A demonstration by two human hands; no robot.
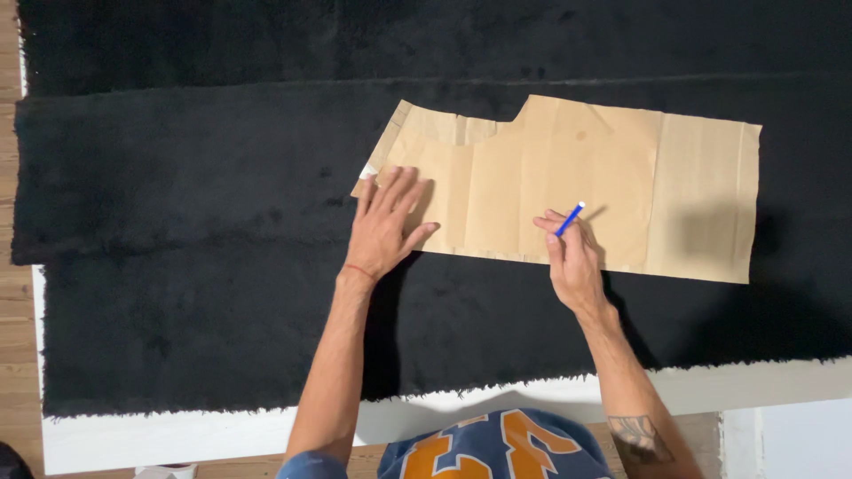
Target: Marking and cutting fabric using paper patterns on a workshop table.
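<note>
A brown paper pattern piece (621,191) lies flat on thick black fleece fabric (195,222). My left hand (383,222) presses flat, fingers spread, on the pattern's left end. My right hand (572,257) rests at the pattern's lower edge near its middle and grips a blue marking pencil (570,218), its tip pointing down toward the edge of the paper.
The black fabric covers most of a white table (177,435), folded in layers with a step along the left side. Wooden floor (11,293) shows at the left edge and below the table.
</note>
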